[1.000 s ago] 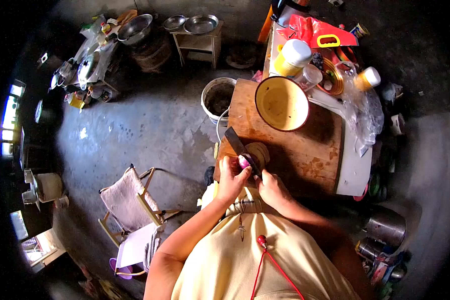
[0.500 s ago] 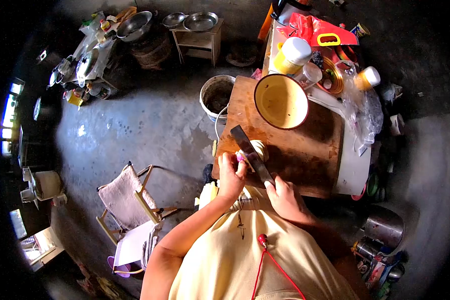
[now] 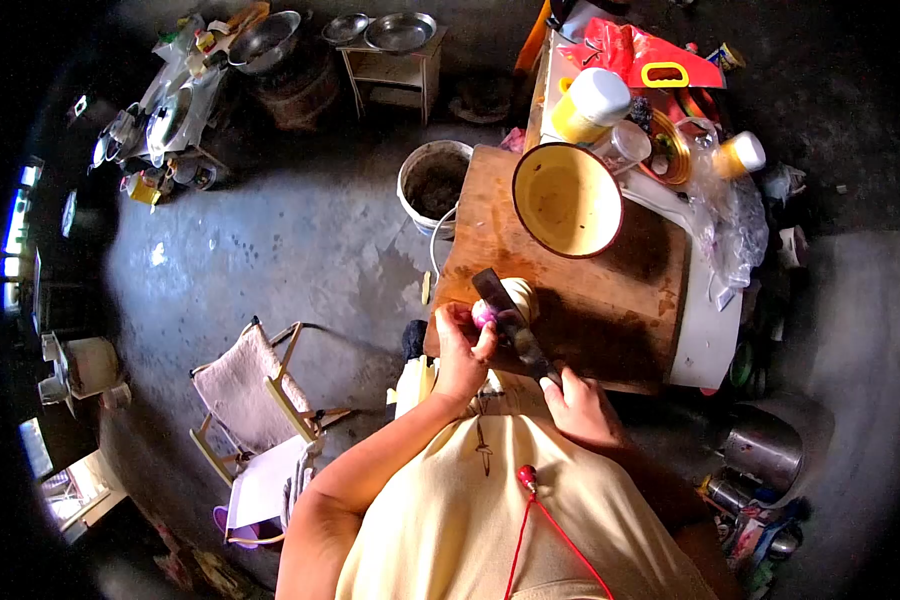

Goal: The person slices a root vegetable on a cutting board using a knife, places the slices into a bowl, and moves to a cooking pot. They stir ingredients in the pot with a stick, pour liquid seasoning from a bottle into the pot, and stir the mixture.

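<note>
My left hand (image 3: 460, 358) is closed around a small purple and white bulb (image 3: 483, 314), which looks like an onion or garlic, near the left edge of a wooden cutting board (image 3: 600, 320). My right hand (image 3: 578, 404) grips the handle of a dark-bladed kitchen knife (image 3: 526, 342). Its blade points up and left over the board, close beside the bulb; whether it touches cannot be told. Partly hidden behind the blade lies a pale, rounded, ridged thing (image 3: 521, 296). A cream enamel bowl (image 3: 568, 200) with a dark rim rests on the board's far part.
A white bucket (image 3: 406, 190) stands left of the board. Yellow jars with white lids (image 3: 590, 105), a red bag (image 3: 670, 70) and clear plastic bags (image 3: 735, 225) crowd the table's far right. A folding chair (image 3: 255, 390) is on the floor at left.
The knife has shifted slightly down and right, its blade turned to a different angle, so more of the purple bulb shows. My left hand keeps its hold in nearly the same place.
</note>
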### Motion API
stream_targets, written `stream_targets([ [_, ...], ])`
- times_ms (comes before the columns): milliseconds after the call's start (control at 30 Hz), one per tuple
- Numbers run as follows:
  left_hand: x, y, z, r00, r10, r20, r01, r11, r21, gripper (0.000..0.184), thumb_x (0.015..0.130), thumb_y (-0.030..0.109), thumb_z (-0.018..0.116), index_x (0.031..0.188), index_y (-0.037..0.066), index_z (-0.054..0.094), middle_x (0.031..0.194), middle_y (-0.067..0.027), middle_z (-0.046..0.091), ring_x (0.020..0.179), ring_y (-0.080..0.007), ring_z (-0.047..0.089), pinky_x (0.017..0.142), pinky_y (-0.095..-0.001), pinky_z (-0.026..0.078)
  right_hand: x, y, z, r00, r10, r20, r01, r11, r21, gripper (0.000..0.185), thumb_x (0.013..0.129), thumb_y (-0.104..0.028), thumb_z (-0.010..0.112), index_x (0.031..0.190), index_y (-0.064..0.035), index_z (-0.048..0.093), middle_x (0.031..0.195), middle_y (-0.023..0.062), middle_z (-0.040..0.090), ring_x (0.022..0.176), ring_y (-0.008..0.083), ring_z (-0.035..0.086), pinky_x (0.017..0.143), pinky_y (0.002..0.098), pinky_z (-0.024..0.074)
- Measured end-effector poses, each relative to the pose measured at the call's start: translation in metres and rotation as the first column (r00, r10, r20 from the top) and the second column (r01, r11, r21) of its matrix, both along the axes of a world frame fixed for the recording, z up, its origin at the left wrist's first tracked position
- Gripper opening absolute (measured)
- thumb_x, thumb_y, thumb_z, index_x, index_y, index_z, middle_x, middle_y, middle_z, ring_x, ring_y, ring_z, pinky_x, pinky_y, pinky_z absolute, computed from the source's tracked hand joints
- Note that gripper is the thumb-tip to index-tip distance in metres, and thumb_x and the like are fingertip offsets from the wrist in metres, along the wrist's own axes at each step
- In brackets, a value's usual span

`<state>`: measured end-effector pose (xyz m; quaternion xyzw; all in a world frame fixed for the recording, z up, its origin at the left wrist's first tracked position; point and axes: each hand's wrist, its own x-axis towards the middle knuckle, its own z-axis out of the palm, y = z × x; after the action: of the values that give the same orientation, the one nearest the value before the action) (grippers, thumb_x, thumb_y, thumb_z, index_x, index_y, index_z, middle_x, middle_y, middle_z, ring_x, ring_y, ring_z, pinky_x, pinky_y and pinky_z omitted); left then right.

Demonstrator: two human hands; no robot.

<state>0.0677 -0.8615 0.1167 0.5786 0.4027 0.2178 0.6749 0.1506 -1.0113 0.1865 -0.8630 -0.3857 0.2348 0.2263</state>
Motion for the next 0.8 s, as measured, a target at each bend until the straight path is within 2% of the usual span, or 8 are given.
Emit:
stream_targets([
  [100,0.001,0.000,-0.010,1.000,0.005,-0.002,-0.005,1.000,0.027,0.032,0.083,0.009,0.056,0.106,0.003,0.034,0.092,-0.0076,0.045,0.080,-0.0142,0.048,0.074,-0.0280,0.041,0.002,-0.005,-0.002,0.999,0.000,-0.043,0.002,0.999,0.047,0.022,0.085,-0.018,0.052,0.071,-0.0022,0.047,0.053,0.0218,0.050,0.051,0.0382,0.055,0.041,0.0450,0.0396],
  [300,-0.001,0.000,-0.019,0.999,-0.022,0.046,0.025,0.997,-0.072,0.033,0.082,0.007,0.057,0.106,0.003,0.036,0.091,-0.0078,0.042,0.080,-0.0153,0.047,0.074,-0.0278,0.041,0.002,-0.004,0.002,0.996,-0.051,-0.070,0.047,0.998,-0.047,0.022,0.085,-0.021,0.053,0.074,-0.0022,0.047,0.055,0.0226,0.051,0.053,0.0404,0.055,0.044,0.0465,0.0409],
  [500,-0.001,0.003,-0.019,0.996,-0.089,-0.006,0.089,0.985,0.150,0.027,0.085,0.004,0.053,0.105,0.005,0.036,0.092,-0.0058,0.045,0.080,-0.0132,0.047,0.071,-0.0259,0.041,0.008,0.008,-0.004,0.975,-0.124,-0.184,0.112,0.991,-0.076,0.028,0.086,-0.027,0.052,0.082,0.0006,0.050,0.069,0.0263,0.055,0.067,0.0440,0.056,0.055,0.0483,0.0436],
  [567,-0.001,0.002,-0.025,0.996,-0.084,-0.020,0.086,0.990,0.114,0.025,0.085,0.003,0.052,0.103,0.004,0.036,0.089,-0.0060,0.046,0.079,-0.0129,0.046,0.071,-0.0257,0.040,0.013,0.024,-0.001,0.932,-0.187,-0.310,0.131,0.972,-0.195,0.025,0.084,-0.023,0.053,0.092,0.0014,0.055,0.069,0.0208,0.057,0.064,0.0316,0.058,0.060,0.0389,0.0451],
  [600,-0.001,0.003,-0.028,0.996,-0.088,-0.019,0.089,0.989,0.117,0.025,0.085,0.003,0.052,0.103,0.004,0.036,0.089,-0.0060,0.046,0.079,-0.0129,0.046,0.071,-0.0257,0.040,0.011,0.027,-0.011,0.953,-0.166,-0.255,0.142,0.984,-0.110,0.025,0.084,-0.022,0.053,0.091,0.0019,0.055,0.065,0.0191,0.056,0.060,0.0297,0.057,0.058,0.0385,0.0445],
  [700,-0.004,0.005,-0.026,0.997,-0.081,-0.001,0.081,0.996,0.045,0.030,0.079,0.004,0.060,0.101,0.003,0.039,0.090,-0.0076,0.043,0.080,-0.0164,0.047,0.072,-0.0289,0.041,0.008,0.047,-0.028,0.937,-0.193,-0.290,0.166,0.979,-0.115,0.025,0.084,-0.022,0.053,0.090,0.0023,0.055,0.065,0.0205,0.056,0.059,0.0328,0.058,0.056,0.0391,0.0446],
  [733,-0.004,0.005,-0.018,0.997,-0.064,0.035,0.064,0.998,0.000,0.027,0.082,0.003,0.055,0.102,0.004,0.038,0.088,-0.0066,0.045,0.080,-0.0151,0.047,0.072,-0.0280,0.041,0.002,0.049,-0.031,0.985,-0.110,-0.136,0.111,0.994,-0.005,0.026,0.085,-0.022,0.052,0.086,0.0033,0.053,0.064,0.0234,0.055,0.061,0.0380,0.058,0.054,0.0423,0.0440],
  [800,-0.005,0.005,-0.008,0.996,-0.049,0.071,0.052,0.998,-0.047,0.024,0.085,0.003,0.052,0.104,0.003,0.036,0.089,-0.0065,0.048,0.081,-0.0144,0.047,0.073,-0.0273,0.041,0.002,0.051,-0.005,0.982,-0.085,-0.168,0.069,0.993,-0.099,0.025,0.086,-0.024,0.052,0.086,0.0014,0.052,0.067,0.0244,0.055,0.063,0.0395,0.058,0.054,0.0444,0.0441],
])
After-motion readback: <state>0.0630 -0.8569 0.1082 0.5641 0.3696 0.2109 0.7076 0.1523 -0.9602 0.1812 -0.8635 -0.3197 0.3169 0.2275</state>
